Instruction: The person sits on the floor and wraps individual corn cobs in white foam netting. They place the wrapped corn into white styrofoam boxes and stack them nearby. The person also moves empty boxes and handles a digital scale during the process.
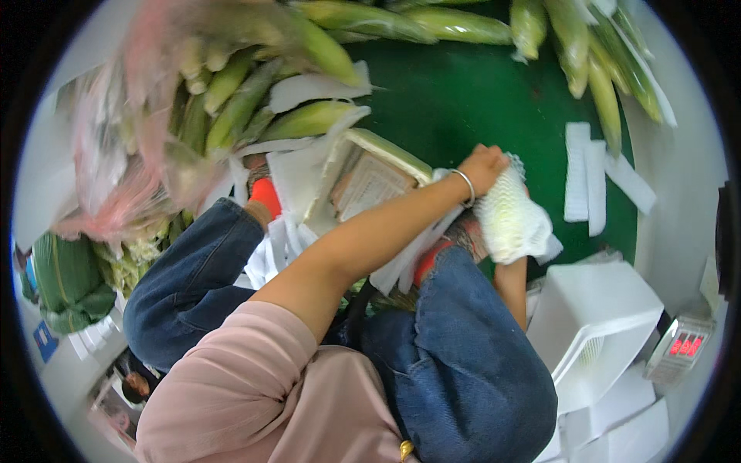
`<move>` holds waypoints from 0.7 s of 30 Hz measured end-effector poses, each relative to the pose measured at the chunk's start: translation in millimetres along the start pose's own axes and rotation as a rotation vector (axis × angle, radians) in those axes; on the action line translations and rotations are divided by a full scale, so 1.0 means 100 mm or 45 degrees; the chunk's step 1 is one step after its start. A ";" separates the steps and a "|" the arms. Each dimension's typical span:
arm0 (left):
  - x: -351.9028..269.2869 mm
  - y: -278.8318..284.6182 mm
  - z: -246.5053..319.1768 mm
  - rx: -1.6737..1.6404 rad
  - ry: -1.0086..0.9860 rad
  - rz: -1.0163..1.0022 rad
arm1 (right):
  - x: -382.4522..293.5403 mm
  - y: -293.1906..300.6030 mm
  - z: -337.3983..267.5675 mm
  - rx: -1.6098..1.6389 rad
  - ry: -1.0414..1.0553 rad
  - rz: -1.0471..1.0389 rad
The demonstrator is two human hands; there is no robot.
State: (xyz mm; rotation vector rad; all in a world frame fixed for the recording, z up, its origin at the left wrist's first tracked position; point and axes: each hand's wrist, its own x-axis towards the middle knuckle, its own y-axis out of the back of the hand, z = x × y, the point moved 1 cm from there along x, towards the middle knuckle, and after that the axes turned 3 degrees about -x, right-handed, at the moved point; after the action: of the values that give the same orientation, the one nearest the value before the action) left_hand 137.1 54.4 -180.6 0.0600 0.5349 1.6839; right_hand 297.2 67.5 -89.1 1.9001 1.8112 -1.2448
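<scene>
A white foam-net sleeve [509,214] with something pale green inside, apparently corn, is held in front of my right knee. My left hand [485,169], with a silver bangle at its wrist, pinches the sleeve's far end. Most of my right hand [513,271] is hidden behind the bundle and seems to support it from below. Between my feet sits an open white foam box [324,191] with a printed sheet [370,185] inside that bears writing. Loose white foam strips [278,249] lie around this box.
Corn cobs in husks, some film-wrapped [463,26], line the far edge of the green surface [440,87]. More cobs [231,98] and pink plastic bags [156,173] are at left. At right are foam strips [586,179], a tipped white box [596,312] and a lit digital display [686,345].
</scene>
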 end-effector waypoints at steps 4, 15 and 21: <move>0.05 -0.07 0.06 -0.875 0.255 -0.164 | 0.07 -0.09 0.02 -0.034 0.065 -0.022; -0.07 0.44 0.94 -1.987 0.517 -0.097 | -0.25 -0.80 0.03 -0.021 0.583 0.076; -0.42 0.60 0.67 -1.995 0.172 -0.682 | -0.44 -0.71 0.02 -0.493 0.571 0.209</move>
State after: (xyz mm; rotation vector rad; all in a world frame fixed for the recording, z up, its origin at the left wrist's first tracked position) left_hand 112.3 30.5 -87.7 -1.2110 -0.7184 1.1793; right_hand 238.2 50.0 -32.8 2.1463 1.8689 -0.3904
